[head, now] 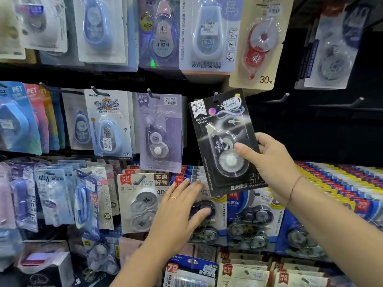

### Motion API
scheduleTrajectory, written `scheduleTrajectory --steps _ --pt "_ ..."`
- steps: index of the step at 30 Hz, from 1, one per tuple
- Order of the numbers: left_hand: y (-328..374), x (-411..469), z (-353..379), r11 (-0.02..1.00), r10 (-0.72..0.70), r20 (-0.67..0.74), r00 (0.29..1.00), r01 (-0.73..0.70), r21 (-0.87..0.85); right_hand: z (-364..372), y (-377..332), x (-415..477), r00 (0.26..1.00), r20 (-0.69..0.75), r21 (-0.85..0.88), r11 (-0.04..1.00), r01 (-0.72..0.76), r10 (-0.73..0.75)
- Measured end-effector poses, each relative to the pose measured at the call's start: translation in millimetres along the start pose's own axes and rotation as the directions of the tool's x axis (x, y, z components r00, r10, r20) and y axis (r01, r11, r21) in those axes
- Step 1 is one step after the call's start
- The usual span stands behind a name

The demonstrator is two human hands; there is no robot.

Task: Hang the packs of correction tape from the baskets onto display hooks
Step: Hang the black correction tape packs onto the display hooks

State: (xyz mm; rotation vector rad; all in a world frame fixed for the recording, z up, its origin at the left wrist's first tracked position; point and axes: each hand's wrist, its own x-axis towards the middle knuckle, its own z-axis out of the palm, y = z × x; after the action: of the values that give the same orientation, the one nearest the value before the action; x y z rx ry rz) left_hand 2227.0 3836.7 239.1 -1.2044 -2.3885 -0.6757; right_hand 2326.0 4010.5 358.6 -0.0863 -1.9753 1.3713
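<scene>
My right hand [271,162] grips a black pack of correction tape [222,137] by its lower right side, thumb on the clear blister. The pack's top hole sits at the tip of a black display hook [216,97], and the pack tilts to the left. My left hand [178,212] lies flat, fingers straight, on a blue pack of correction tape [209,220] hanging in the row below. No basket is in view.
Packs of correction tape fill the wall: a purple pack [160,131] and a basketball pack [109,123] left of the hook. Two bare hooks [285,97] [359,100] stick out to the right over a dark gap. Rows of blue, red and yellow packs [335,183] run right.
</scene>
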Motion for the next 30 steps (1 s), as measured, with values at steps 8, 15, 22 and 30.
scheduleTrajectory --steps 8,15,22,30 --pt "-2 -1 6 0.999 0.008 -0.064 0.998 -0.01 -0.041 18 48 67 0.993 0.021 -0.145 0.984 -0.108 0.112" --pt "-6 -1 15 0.997 0.029 -0.126 0.992 -0.038 -0.066 46 78 112 0.981 0.02 -0.23 0.956 -0.181 0.191" --pt "-7 0 22 0.994 0.056 -0.2 0.978 -0.072 -0.077 59 96 144 0.979 -0.025 -0.293 0.935 -0.199 0.2" --pt "-5 0 18 0.994 0.05 -0.172 0.984 -0.066 -0.085 45 88 131 0.978 -0.114 -0.525 0.826 -0.207 0.173"
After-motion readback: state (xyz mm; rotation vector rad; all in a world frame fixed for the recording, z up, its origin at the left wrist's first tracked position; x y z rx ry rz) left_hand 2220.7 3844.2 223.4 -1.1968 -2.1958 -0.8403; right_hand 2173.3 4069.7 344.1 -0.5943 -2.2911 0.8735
